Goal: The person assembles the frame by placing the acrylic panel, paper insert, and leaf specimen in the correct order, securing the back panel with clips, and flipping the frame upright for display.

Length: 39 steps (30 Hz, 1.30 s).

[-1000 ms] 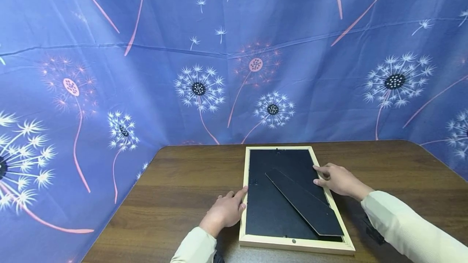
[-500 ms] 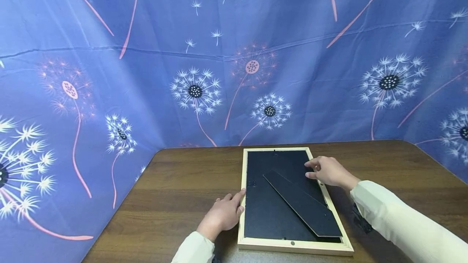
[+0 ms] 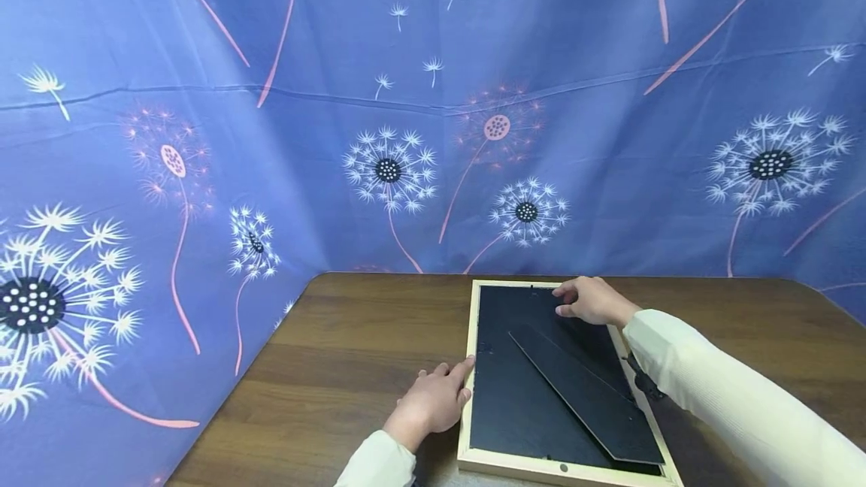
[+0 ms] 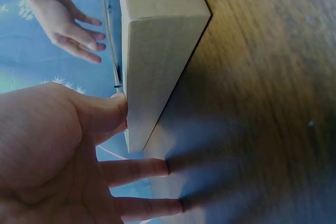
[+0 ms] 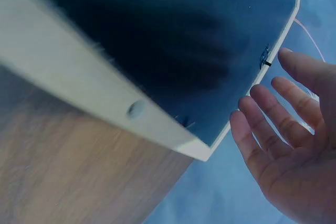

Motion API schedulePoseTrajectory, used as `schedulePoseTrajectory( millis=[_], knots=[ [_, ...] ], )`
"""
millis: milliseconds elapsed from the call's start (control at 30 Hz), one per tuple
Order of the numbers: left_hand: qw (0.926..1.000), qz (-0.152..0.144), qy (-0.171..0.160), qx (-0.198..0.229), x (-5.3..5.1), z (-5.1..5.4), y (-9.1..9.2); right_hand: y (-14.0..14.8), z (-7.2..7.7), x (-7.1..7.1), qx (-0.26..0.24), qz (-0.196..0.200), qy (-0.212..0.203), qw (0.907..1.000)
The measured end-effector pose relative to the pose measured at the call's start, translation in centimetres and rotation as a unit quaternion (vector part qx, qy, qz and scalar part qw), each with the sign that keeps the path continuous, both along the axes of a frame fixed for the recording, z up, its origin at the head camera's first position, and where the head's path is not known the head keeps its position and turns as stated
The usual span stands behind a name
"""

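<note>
A picture frame (image 3: 514, 463) with a pale wooden rim lies back side up on the table. Its black backing board (image 3: 514, 404) carries a black easel stand (image 3: 588, 389) set at a slant. My left hand (image 3: 433, 400) touches the left rim with thumb and index finger, and other fingertips rest on the tabletop in the left wrist view. Over the far right part of the frame, my right hand (image 3: 595, 300) hovers, holding nothing. In the right wrist view its loosely extended fingers are near the rim beside a small dark clip (image 5: 265, 56).
The brown wooden table (image 3: 352, 344) extends to both sides of the frame. Behind it hangs a blue cloth (image 3: 433, 201) printed with dandelions. A small round metal disc (image 5: 135, 109) sits in the rim.
My right hand has left the right rim and moved up and leftward to the frame's far end. The left hand stays at the left rim. The head view has shifted slightly.
</note>
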<state>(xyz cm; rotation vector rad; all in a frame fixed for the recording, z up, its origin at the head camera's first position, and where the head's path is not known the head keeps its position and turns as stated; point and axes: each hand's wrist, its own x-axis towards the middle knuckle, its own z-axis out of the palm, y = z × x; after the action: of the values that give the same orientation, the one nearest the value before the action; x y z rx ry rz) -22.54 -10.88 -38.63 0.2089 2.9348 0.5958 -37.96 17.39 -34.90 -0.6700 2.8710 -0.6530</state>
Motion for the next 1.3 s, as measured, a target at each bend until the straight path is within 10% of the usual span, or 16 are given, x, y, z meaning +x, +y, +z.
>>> schedulePoseTrajectory(
  millis=[767,1300],
  knots=[
    [0.9999,0.010,0.004,-0.009,0.6,-0.2,0.2,-2.8,-1.9,-2.3,0.067,-0.009,0.040,0.9969],
    [0.9999,0.004,0.002,-0.011,0.1,0.0,0.2,-3.6,-1.9,-3.7,0.102,-0.037,-0.034,0.9936]
  ],
)
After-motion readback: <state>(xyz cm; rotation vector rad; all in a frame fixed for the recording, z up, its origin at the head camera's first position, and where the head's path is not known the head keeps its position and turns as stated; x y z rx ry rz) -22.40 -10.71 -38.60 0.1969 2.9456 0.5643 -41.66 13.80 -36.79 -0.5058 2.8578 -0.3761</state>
